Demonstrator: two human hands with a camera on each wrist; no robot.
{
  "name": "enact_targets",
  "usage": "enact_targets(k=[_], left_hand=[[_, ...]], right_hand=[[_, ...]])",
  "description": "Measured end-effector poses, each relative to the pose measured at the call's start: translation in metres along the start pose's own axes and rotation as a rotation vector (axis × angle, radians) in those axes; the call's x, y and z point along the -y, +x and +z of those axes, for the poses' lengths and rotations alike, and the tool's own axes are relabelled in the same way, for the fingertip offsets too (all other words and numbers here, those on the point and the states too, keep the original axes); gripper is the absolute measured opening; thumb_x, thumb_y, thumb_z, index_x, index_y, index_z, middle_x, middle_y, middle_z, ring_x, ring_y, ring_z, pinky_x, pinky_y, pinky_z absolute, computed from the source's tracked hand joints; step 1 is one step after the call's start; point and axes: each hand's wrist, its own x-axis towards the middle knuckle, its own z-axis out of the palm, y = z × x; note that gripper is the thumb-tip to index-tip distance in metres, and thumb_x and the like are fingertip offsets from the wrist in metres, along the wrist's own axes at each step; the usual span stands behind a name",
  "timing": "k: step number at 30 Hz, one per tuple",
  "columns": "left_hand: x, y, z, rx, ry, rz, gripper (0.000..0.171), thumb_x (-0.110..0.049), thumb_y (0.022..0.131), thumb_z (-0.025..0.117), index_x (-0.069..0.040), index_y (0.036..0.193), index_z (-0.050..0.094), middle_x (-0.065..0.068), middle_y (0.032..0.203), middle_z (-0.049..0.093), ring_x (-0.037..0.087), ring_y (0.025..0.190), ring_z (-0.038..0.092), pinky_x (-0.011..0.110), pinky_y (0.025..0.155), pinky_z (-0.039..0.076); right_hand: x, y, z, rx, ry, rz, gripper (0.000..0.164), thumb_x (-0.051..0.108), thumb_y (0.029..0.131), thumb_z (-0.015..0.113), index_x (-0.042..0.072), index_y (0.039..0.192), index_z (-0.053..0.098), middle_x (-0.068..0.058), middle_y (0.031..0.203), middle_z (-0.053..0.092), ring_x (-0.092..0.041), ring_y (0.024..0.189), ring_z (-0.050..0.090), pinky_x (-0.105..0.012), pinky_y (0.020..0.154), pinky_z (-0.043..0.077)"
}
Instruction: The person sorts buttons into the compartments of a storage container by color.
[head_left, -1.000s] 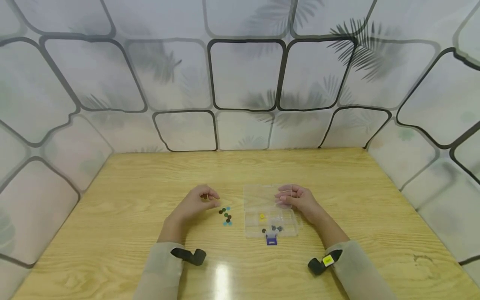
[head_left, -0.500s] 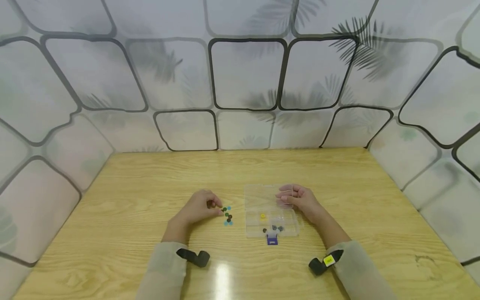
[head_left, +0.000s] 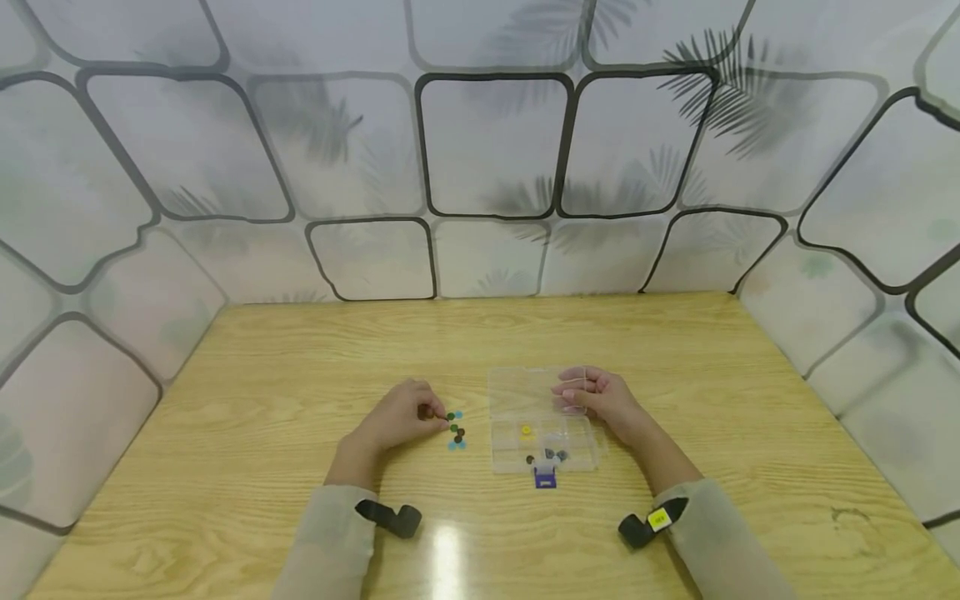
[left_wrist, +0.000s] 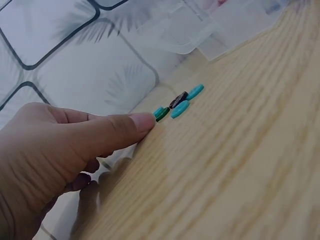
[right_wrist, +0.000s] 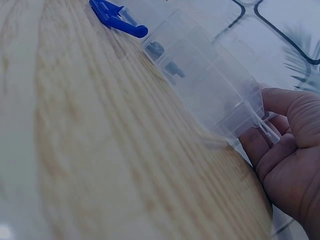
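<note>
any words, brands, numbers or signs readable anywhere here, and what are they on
No text can be read for certain.
Yellow label on the right black wrist camera: dark marks, too small and blurred to read.
Blue clasp of the clear box: no lettering can be made out.
Buttons: no lettering can be made out.

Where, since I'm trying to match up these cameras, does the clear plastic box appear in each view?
Head: just right of centre in the lower half, the clear plastic box open beside the right hand.
Left wrist: top right, cut off by the upper edge.
Right wrist: upper middle, reaching right to the hand.
Shared landmark: the wooden tabletop.
</note>
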Motion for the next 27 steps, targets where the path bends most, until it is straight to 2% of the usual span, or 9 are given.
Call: enact_targets(k=[7,15,22,27], left_hand=[[-0.0037,0.0019,-0.0014,0.038,-0.014,0.007,0.007,-0.021,0.08,0.075,-0.016,0.078,0.07,-0.011,0.073,0.053,0.006,0.071,0.045,0.023,0.066,0.041],[-0.0044,0.0017,-0.0019,0.022,-0.047,0.023,0.007,-0.016,0.078,0.076,-0.015,0.076,0.069,-0.01,0.073,0.055,0.005,0.071,0.046,0.022,0.066,0.042],[-0.0035,0.0011,-0.0023,0.028,-0.066,-0.017,0.012,-0.023,0.078,0.078,-0.017,0.077,0.068,-0.01,0.074,0.055,0.006,0.071,0.046,0.022,0.067,0.041],[-0.0003,0.0006,-0.0009,0.033,-0.075,-0.016,0.013,-0.024,0.077,0.079,-0.017,0.078,0.068,-0.01,0.075,0.055,0.005,0.07,0.045,0.023,0.067,0.041]], right_hand=[[-0.0002,-0.0001,-0.0001,-0.001,-0.012,-0.006,0.043,0.005,0.09,0.062,-0.012,0.125,0.044,0.003,0.096,0.071,-0.013,0.088,0.069,-0.028,0.077,0.055],[0.0,0.0,0.0,-0.01,-0.016,0.004,0.044,0.006,0.09,0.064,-0.011,0.125,0.044,0.003,0.096,0.071,-0.013,0.088,0.069,-0.029,0.077,0.055],[-0.0002,0.0007,-0.0002,-0.009,-0.02,0.005,0.045,0.007,0.089,0.065,-0.01,0.126,0.045,0.002,0.097,0.071,-0.014,0.089,0.069,-0.029,0.077,0.055],[-0.0015,0.0013,-0.0005,-0.01,-0.016,0.0,0.046,0.008,0.089,0.066,-0.011,0.125,0.045,0.002,0.096,0.071,-0.014,0.089,0.069,-0.029,0.078,0.055]])
